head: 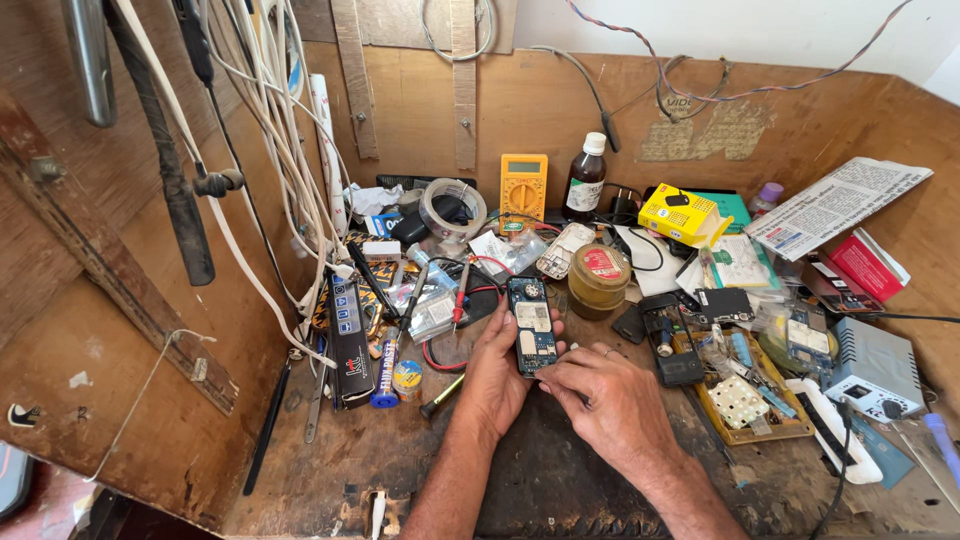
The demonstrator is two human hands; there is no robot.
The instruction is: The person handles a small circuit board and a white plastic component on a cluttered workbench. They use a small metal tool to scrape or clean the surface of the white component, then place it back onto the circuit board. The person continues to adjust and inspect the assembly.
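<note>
A small opened phone (531, 327) with its blue circuit board showing lies on the dark mat at the middle of the wooden bench. My left hand (495, 375) grips it along its left edge and steadies it. My right hand (600, 390), with a ring on one finger, rests just below and to the right, its fingertips pinched against the phone's lower end. Whether they hold a small tool or part is hidden. A red probe (461, 290) and its red and black leads lie just left of the phone.
A yellow multimeter (523, 187), a brown bottle (585, 180), a tape roll (452, 208) and a lidded jar (598, 280) stand behind. Phone parts, a tray (745, 405) and a grey box (872, 362) crowd the right. White cables (290, 170) hang at left.
</note>
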